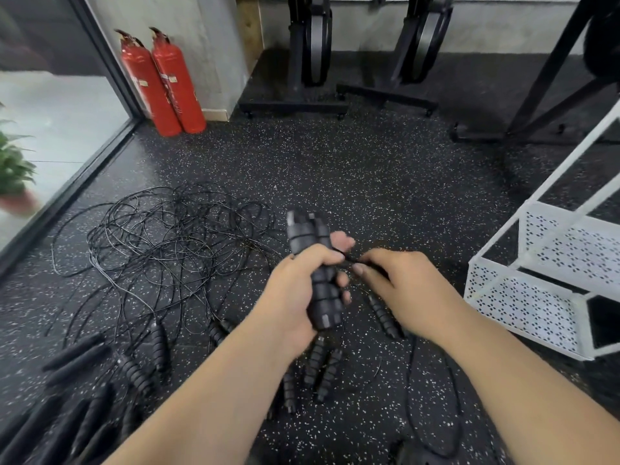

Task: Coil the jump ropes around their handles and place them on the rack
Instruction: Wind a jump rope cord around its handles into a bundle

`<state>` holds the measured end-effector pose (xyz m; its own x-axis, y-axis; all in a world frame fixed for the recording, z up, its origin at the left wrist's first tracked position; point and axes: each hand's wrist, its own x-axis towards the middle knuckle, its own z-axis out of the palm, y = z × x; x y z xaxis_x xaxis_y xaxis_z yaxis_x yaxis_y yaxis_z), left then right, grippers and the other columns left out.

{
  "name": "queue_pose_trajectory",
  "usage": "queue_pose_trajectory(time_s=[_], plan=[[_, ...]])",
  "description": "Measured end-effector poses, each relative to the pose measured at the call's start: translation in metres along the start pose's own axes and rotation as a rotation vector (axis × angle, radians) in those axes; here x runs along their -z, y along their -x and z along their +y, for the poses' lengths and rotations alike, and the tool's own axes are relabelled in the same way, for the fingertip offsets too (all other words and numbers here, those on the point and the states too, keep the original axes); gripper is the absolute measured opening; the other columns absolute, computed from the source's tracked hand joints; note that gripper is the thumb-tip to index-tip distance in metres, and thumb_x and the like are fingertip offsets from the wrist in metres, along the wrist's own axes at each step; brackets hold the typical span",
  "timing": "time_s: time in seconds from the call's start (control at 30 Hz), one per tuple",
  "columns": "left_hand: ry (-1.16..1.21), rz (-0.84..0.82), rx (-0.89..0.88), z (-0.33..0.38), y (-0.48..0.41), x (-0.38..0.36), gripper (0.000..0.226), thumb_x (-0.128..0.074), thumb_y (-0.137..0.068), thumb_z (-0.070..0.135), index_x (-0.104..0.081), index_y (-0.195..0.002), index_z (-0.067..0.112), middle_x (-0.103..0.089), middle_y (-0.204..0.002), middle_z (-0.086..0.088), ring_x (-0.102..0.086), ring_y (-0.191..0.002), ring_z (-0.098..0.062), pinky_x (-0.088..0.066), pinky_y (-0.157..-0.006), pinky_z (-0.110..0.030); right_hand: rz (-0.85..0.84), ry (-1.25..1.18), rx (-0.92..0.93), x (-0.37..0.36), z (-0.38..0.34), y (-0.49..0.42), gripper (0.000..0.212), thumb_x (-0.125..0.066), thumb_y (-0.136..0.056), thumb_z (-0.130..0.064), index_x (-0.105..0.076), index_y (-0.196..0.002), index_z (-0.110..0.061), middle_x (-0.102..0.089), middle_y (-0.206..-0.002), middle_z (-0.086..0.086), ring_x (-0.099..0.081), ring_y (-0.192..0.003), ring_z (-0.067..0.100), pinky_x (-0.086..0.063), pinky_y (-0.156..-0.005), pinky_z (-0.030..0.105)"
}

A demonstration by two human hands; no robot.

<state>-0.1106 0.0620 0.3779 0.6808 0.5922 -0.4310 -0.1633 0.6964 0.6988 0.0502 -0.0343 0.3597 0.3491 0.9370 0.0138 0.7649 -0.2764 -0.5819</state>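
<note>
My left hand (295, 293) grips a pair of black ribbed jump-rope handles (310, 243) held together, pointing up and away from me. My right hand (406, 290) pinches that rope's thin black cord (349, 258) right beside the handles. A tangle of thin black ropes (167, 236) lies on the speckled floor to the left. Several more black handles (141, 374) lie loose on the floor below and left of my hands. The white perforated metal rack (536, 286) stands at the right.
Two red fire extinguishers (164, 82) stand against the wall at the back left. Black exercise machines (312, 62) stand at the back. A glass wall (50, 95) with a potted plant (13, 169) behind it runs along the left.
</note>
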Motion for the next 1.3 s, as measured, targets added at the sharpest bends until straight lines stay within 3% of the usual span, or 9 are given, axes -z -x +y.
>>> queue_pose_trajectory(time_s=[0.23,0.4,0.57,0.73,0.83,0.9,1.0,1.13,1.3], plan=[[0.140,0.079,-0.112,0.029,-0.005,0.023,0.062,-0.068,-0.079,0.007,-0.063,-0.140,0.011,-0.077,-0.128,-0.005,-0.055,-0.068,-0.012,-0.051,-0.065,-0.031,0.005,0.002,-0.051,0.007,0.002,-0.002,0.023,-0.052,-0.108,-0.049,-0.067,-0.097,-0.036,-0.062,-0.060,-0.002,-0.047,-0.043,0.008,-0.041,-0.047,0.031],[-0.080,-0.058,0.029,-0.004,0.003,0.001,0.044,-0.063,-0.093,0.003,-0.070,-0.136,0.012,-0.071,-0.095,-0.005,-0.056,-0.065,-0.013,-0.051,-0.061,-0.031,0.021,0.021,0.028,-0.005,-0.005,-0.001,0.022,-0.055,-0.107,-0.044,-0.069,-0.120,-0.036,-0.077,-0.088,-0.007,-0.070,-0.074,0.012,-0.057,-0.071,0.039],[0.050,0.111,-0.078,0.025,-0.011,0.022,0.044,-0.062,-0.095,0.001,-0.064,-0.137,0.009,-0.076,-0.130,-0.009,-0.057,-0.067,-0.012,-0.052,-0.064,-0.031,-0.044,-0.013,-0.058,0.014,0.000,0.001,0.026,-0.052,-0.107,-0.049,-0.068,-0.093,-0.036,-0.064,-0.059,-0.009,-0.059,-0.046,0.016,-0.047,-0.048,0.031],[0.180,0.221,-0.051,0.043,-0.016,0.046,0.049,-0.065,-0.089,0.004,-0.063,-0.138,0.008,-0.075,-0.131,-0.011,-0.057,-0.066,-0.012,-0.052,-0.063,-0.030,-0.016,0.031,-0.092,0.031,0.014,0.001,0.027,-0.050,-0.107,-0.050,-0.069,-0.088,-0.042,-0.068,-0.066,-0.014,-0.057,-0.051,0.009,-0.050,-0.056,0.031],[-0.289,0.267,-0.003,0.041,-0.013,0.045,0.035,-0.071,-0.090,0.005,-0.067,-0.124,0.011,-0.080,-0.103,-0.004,-0.057,-0.061,-0.014,-0.053,-0.059,-0.032,0.079,0.112,-0.156,0.044,0.024,-0.002,0.029,-0.051,-0.108,-0.045,-0.070,-0.087,-0.038,-0.060,-0.054,-0.010,-0.046,-0.042,0.006,-0.034,-0.047,0.029],[-0.952,0.358,-0.127,0.039,-0.010,0.044,0.026,-0.078,-0.090,0.018,-0.065,-0.113,0.021,-0.074,-0.083,0.005,-0.060,-0.063,-0.016,-0.052,-0.060,-0.032,0.123,0.199,-0.206,0.056,0.035,-0.002,0.031,-0.051,-0.109,-0.044,-0.073,-0.088,-0.035,-0.061,-0.056,-0.007,-0.054,-0.048,0.011,-0.033,-0.050,0.030],[-1.747,0.414,-0.426,0.030,-0.003,0.041,0.041,-0.076,-0.088,0.036,-0.053,-0.122,0.037,-0.063,-0.100,0.016,-0.059,-0.084,-0.017,-0.048,-0.073,-0.033,-0.111,0.288,-0.270,0.069,0.044,0.004,0.035,-0.056,-0.106,-0.049,-0.077,-0.083,-0.036,-0.066,-0.058,-0.005,-0.054,-0.047,0.011,-0.039,-0.051,0.031],[-1.868,0.354,-0.701,0.023,-0.003,0.038,0.058,-0.078,-0.085,0.038,-0.050,-0.137,0.037,-0.062,-0.117,0.016,-0.064,-0.100,-0.017,-0.047,-0.075,-0.033,-0.478,0.321,-0.332,0.058,0.037,0.015,0.043,-0.054,-0.107,-0.053,-0.079,-0.086,-0.025,-0.069,-0.058,-0.011,-0.051,-0.042,0.001,-0.042,-0.054,0.024],[-1.820,0.278,-0.859,0.017,-0.006,0.036,0.061,-0.081,-0.082,0.033,-0.054,-0.136,0.035,-0.064,-0.113,0.015,-0.064,-0.095,-0.018,-0.046,-0.074,-0.033,-0.157,0.290,-0.102,0.057,0.030,0.008,0.023,-0.055,-0.107,-0.043,-0.076,-0.115,-0.040,-0.076,-0.108,-0.021,-0.067,-0.089,-0.002,-0.056,-0.085,0.027]])
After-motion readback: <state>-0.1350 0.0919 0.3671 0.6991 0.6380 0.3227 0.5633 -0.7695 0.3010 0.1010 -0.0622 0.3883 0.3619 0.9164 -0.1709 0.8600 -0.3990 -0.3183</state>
